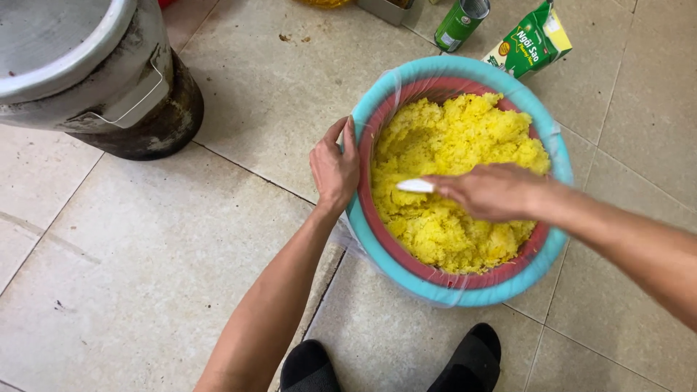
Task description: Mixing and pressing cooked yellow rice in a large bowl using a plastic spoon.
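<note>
A person crouched over a tiled floor (pixel 181 290) works a large round tub (pixel 537 268) — teal outside, reddish inside, lined with clear plastic — heaped with yellow sticky rice (pixel 457 138). The left hand (pixel 334 165) lies flat against the tub's near rim, fingers loosely spread along the edge and thumb outside, steadying rather than clutching it. The right hand (pixel 490 192) reaches in from the far side, fingers closed around a white paddle (pixel 415 186) whose blade pokes out just beyond the fingertips and rests on the rice, between the two hands. Well beyond the left hand stands a big metal pot (pixel 94 80) with a wire handle and a soot-dark base. Past the right hand, on the tub's far side, stand a green can (pixel 459 25) and a green-and-white carton (pixel 530 45). Below the forearms, two feet in black socks (pixel 472 359) rest on the tiles just beside the tub.
</note>
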